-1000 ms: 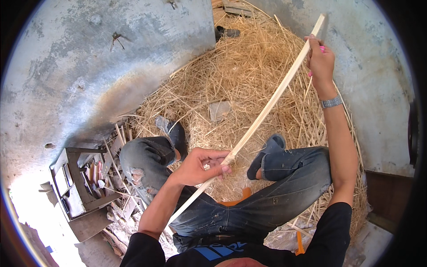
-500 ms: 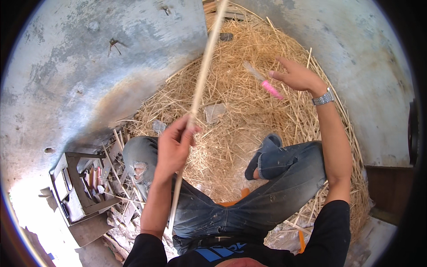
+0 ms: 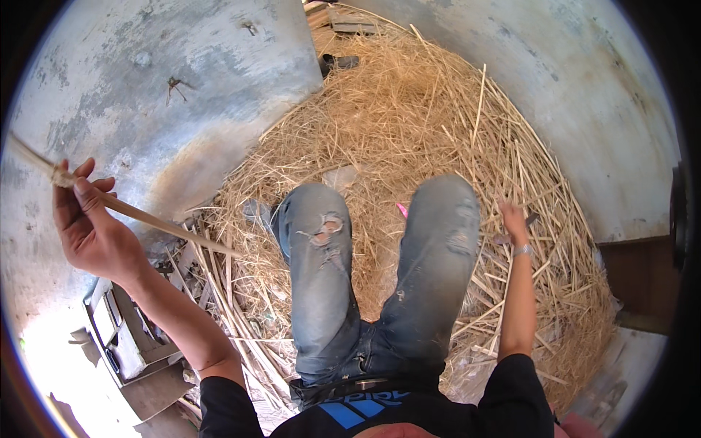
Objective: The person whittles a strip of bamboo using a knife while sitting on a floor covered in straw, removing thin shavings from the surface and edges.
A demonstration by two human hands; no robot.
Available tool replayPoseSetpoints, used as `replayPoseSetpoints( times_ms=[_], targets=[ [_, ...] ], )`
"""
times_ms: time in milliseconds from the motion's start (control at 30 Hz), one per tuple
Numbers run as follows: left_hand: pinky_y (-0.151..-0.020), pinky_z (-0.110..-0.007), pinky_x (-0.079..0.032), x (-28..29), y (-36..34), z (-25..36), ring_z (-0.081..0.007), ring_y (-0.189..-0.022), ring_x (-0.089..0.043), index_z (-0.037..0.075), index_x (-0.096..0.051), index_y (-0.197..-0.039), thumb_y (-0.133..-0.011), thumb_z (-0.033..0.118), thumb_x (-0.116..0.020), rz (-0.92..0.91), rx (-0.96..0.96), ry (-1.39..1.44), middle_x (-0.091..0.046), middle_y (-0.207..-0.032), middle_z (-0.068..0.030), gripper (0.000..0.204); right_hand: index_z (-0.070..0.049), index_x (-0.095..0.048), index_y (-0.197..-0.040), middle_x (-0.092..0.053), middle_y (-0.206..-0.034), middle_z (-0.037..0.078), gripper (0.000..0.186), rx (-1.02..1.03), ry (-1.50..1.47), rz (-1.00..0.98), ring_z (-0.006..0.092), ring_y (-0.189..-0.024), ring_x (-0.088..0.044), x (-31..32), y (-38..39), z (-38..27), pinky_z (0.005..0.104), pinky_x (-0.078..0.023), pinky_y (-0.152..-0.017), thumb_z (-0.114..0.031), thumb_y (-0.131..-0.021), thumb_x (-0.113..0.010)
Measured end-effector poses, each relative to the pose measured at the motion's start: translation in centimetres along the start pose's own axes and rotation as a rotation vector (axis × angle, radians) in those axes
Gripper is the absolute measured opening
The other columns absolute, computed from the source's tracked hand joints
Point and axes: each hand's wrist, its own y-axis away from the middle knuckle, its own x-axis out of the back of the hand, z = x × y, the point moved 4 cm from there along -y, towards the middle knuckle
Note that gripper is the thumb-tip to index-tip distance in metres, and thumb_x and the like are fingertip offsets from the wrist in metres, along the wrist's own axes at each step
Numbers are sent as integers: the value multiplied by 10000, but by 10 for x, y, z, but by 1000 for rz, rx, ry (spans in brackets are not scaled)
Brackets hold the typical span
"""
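Out to the left, my left hand (image 3: 98, 219) is closed around a long pale bamboo strip (image 3: 164, 225). The strip has a knobbly node by the fingertips and slants down from the far left toward my left knee. To the right of my knees, my right hand (image 3: 515, 221) is low among loose cut strips (image 3: 537, 182), its fingers looking curled. A dark, flat piece (image 3: 531, 219) shows on either side of it; I cannot make out its kind. Between my knees a bit of a pink handle (image 3: 402, 209) shows, the remainder hidden by my leg.
Straw-like shavings (image 3: 380, 117) cover the ground ahead. A broken wooden box frame (image 3: 124, 328) leans at the lower left beside scattered sticks. Weathered grey panels (image 3: 241, 80) stand left and right. A flat stone (image 3: 339, 177) lies beyond my knees, and a dark shoe (image 3: 339, 63) farther off.
My left hand has swung far left with the bamboo strip, tilting it toward level. My right hand has dropped from above the pink-handled knife to the strips at right. My knees have risen together.
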Motion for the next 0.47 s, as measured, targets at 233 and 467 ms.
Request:
replayPoseSetpoints(
  times_ms=[233, 467],
  targets=[
    [-787, -336, -644, -54, 31, -26, -230, -902, -763, -44, -504, -1384, -1100, 158, -578, -98, 152, 230, -755, -1122, -194, 356, -55, -772, -1188, -701, -1305, 255, 518, -609, 654, -174, 450, -1223, -653, -41, 216, 308, 490, -535, -1020, -444, -920, -558],
    [-831, -369, -658, -154, 3, 2, -278, -922, -772, -80, -521, -1315, -1112, 127, -522, -238, 187, 390, -735, -1128, -214, 290, -64, -601, -1452, -423, -1603, 282, 700, -797, 329, 310, 493, -1300, -584, -61, 243, 267, 501, -481, -1090, -407, -847, -680]
  ],
)
